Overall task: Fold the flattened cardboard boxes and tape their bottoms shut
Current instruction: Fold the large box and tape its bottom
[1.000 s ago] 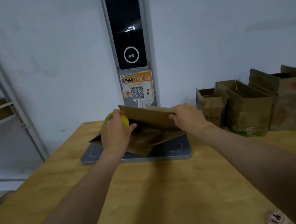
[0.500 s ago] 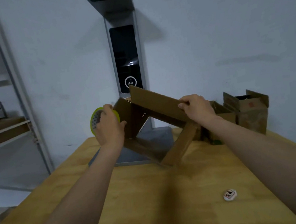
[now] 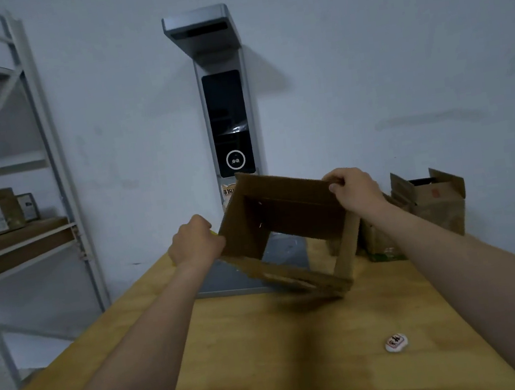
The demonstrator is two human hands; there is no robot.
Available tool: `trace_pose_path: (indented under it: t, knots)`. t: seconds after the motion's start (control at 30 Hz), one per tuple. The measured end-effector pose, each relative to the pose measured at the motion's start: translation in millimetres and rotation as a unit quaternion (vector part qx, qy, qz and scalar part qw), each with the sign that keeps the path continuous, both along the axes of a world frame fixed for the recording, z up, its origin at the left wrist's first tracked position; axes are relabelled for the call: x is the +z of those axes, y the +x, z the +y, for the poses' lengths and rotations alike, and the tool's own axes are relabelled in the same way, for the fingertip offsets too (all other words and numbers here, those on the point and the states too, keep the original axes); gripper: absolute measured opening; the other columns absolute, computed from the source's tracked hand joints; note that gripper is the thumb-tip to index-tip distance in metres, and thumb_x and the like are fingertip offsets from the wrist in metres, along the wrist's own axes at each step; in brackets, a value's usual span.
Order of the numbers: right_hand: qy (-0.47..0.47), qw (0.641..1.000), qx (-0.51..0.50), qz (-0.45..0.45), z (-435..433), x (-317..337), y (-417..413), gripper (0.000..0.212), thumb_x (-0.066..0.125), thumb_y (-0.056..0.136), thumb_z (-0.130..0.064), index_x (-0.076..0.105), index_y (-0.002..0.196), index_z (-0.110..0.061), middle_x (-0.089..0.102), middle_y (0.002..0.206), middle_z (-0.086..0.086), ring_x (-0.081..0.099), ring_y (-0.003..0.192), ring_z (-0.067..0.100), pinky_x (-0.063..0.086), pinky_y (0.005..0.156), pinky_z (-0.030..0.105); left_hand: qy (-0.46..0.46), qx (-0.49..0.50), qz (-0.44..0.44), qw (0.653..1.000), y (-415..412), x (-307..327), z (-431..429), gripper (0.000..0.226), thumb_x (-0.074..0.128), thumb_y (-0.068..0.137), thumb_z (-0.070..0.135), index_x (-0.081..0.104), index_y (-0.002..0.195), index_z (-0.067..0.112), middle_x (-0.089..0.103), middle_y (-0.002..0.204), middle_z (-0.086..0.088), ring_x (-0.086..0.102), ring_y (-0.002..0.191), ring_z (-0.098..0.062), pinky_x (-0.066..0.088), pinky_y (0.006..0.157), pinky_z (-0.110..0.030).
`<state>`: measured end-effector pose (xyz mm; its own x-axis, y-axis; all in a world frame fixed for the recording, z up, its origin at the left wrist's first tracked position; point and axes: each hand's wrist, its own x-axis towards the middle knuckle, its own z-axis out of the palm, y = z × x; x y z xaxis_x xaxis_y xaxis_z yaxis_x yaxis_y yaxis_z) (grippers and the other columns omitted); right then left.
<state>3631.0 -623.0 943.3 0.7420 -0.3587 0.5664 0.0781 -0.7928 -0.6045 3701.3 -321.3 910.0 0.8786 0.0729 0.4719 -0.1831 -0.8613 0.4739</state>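
1. Step in hand: squaring up. The box [image 3: 285,214] is opened from flat into a sleeve, but it sits skewed, a rhombus rather than a rectangle. No bottom flaps are folded in and no tape shows on it.
2. Where: held over the far half of the table [image 3: 271,356], in front of the grey stand [image 3: 228,123]. Its low right corner is down at the table top; touching or just clear, cannot tell.
3. Right hand [image 3: 355,190]: clamped on the top right corner, fingers over the top panel, thumb on the near side.
4. Left hand [image 3: 195,244]: curled, back to the camera, against the left wall. Fingers hidden, so pinching the wall or only pushing it, cannot tell. A yellow sliver shows at the hand; not identifiable.
5. Pointing: one open end faces the camera, the other the wall, and the stand's base shows through. The sleeve's axis runs away from the viewer. Across the opening the long side runs left to right, top panel sloping down to the right.
6. Next, by my judgement: press opposite corners until the walls stand square, turn an open end up, fold the flaps in, then tape the seam. One hand must hold the flaps flat.
7. Nearby: made boxes [image 3: 430,201] at right by the wall; a small token [image 3: 396,342] on the table.
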Motion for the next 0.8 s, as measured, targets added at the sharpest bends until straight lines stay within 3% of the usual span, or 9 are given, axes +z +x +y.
trace_pose_path:
  t: [0.1,0.2,0.27,0.33,0.4,0.53,0.67,0.8]
  knots:
    - [-0.031,0.999,0.018,0.029,1,-7,-1,0.046,0.067,0.097,-0.030,0.052,0.140,-0.027,0.040,0.154,0.005,0.038,0.141,0.034,0.037,0.114,0.050,-0.042,-0.039,0.020,0.998,-1,8,-7,0.023,0.070,0.079,0.021,0.059,0.097,0.028,0.074,0.087,-0.004,0.068,0.093,-0.029,0.047,0.068,-0.033]
    - [-0.080,0.994,0.037,0.071,5,-18,-5,0.044,0.066,0.092,-0.056,0.057,0.131,-0.038,0.026,0.164,0.000,0.018,0.151,0.036,0.021,0.120,0.062,-0.099,-0.063,0.031,0.993,-1,17,-14,0.016,0.073,0.080,0.027,0.059,0.075,0.021,0.072,0.059,0.005,0.073,0.079,-0.022,0.050,0.066,-0.031]
    - [-0.139,0.980,0.057,0.128,8,-27,-7,0.049,0.060,0.086,-0.071,0.059,0.128,-0.047,0.038,0.158,-0.004,0.015,0.152,0.033,0.009,0.120,0.066,-0.119,-0.078,0.034,0.989,-3,23,-20,0.017,0.074,0.078,0.025,0.060,0.068,0.025,0.064,0.045,0.011,0.072,0.069,-0.018,0.047,0.061,-0.028]
    - [-0.200,0.963,0.069,0.168,12,-31,-9,0.042,0.062,0.086,-0.068,0.058,0.125,-0.052,0.055,0.143,-0.005,0.024,0.147,0.029,0.005,0.119,0.068,-0.128,-0.084,0.036,0.988,-4,29,-26,0.013,0.073,0.076,0.024,0.066,0.065,0.022,0.064,0.045,0.010,0.070,0.067,-0.016,0.042,0.057,-0.026]
    - [-0.226,0.961,0.080,0.134,14,-30,-9,0.019,0.064,0.095,-0.044,0.063,0.113,-0.051,0.065,0.123,-0.010,0.038,0.137,0.024,0.016,0.117,0.066,-0.140,-0.095,0.047,0.984,-2,35,-30,0.015,0.072,0.076,0.027,0.075,0.067,0.016,0.067,0.049,0.008,0.069,0.066,-0.014,0.041,0.056,-0.025]
    - [-0.221,0.967,0.102,0.072,13,-16,-9,0.023,0.057,0.102,-0.024,0.068,0.116,-0.039,0.070,0.113,-0.011,0.060,0.108,0.010,0.052,0.100,0.045,-0.183,-0.119,0.058,0.974,5,43,-37,0.019,0.072,0.079,0.030,0.077,0.070,0.015,0.068,0.051,0.005,0.066,0.059,-0.011,0.042,0.057,-0.025]
    - [-0.220,0.960,0.143,0.093,19,-18,-2,0.021,0.058,0.102,-0.023,0.068,0.118,-0.030,0.069,0.118,-0.009,0.062,0.108,0.010,0.053,0.098,0.038,-0.197,-0.135,0.048,0.970,19,33,-44,0.020,0.077,0.081,0.036,0.073,0.087,0.018,0.073,0.062,0.003,0.069,0.063,-0.014,0.050,0.065,-0.029]
    - [-0.215,0.947,0.196,0.132,27,-40,3,0.018,0.058,0.102,-0.023,0.069,0.115,-0.032,0.065,0.109,-0.018,0.059,0.103,0.003,0.052,0.094,0.031,-0.148,-0.160,0.119,0.969,32,3,-47,0.028,0.086,0.078,0.032,0.075,0.087,0.008,0.076,0.076,-0.008,0.071,0.078,-0.022,0.054,0.073,-0.036]
